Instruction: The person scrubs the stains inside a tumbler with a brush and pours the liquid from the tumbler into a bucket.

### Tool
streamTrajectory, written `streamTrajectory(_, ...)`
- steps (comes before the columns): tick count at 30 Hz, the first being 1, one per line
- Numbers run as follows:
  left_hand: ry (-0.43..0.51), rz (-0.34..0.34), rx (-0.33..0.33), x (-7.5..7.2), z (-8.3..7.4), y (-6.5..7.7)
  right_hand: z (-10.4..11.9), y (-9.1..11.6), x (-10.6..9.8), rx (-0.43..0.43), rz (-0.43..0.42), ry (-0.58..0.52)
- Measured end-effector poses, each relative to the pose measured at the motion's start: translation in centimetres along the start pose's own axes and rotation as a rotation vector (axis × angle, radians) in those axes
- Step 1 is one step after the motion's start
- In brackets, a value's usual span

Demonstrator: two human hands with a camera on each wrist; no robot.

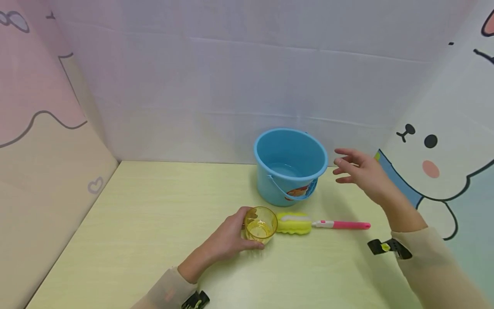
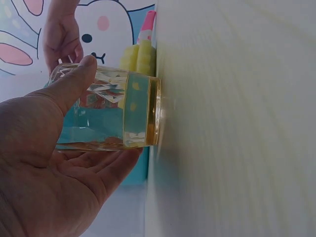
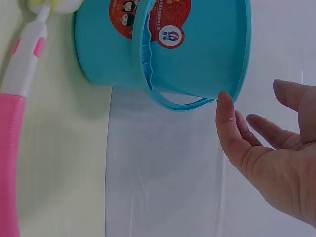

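One cup (image 1: pixel 260 227), left of the brush (image 1: pixel 325 224) and near side of the bucket (image 1: pixel 267 185), is gripped by the left hand's (image 1: pixel 228 240) curled fingers, best kept light and level; the right hand (image 1: pixel 359 172), fingers loosely parted, holds nothing.

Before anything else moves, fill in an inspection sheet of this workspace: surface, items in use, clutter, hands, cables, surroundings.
Surface: pale yellowish tabletop with faint grain.
Items in use: yellow-tinted glass, upright, at or just above the tabletop, contact unclear; blue bucket, upright, handle lowered; yellow-headed brush, pink grip pointing right, lying in front of the bucket.
Clutter: nothing seen.
Hands: left hand grips the glass; right hand is raised right of the bucket, fingers loosely bent, holding nothing.
Cables: nothing seen.
Surroundings: whitish back sheet, creased; cartoon-printed side panels.
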State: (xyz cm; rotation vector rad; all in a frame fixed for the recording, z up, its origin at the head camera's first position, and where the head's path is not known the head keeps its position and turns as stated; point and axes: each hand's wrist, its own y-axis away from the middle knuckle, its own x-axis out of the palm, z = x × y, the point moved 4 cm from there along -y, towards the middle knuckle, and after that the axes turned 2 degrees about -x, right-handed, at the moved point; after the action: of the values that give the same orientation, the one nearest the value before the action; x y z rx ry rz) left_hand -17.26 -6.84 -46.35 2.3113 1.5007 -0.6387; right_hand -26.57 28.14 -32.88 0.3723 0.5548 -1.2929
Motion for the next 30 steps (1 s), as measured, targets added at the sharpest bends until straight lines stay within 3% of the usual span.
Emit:
streamTrajectory(15, -0.002, -0.004, 0.018, -0.1, 0.0, 0.2, 0.6, -5.0, 0.0, 0.154, 0.041, -0.127)
streamTrajectory(30, 0.007, 0.002, 0.01, 0.0, 0.0, 0.1, -0.4, -6.7, 0.4, 0.218, 0.13, -0.276)
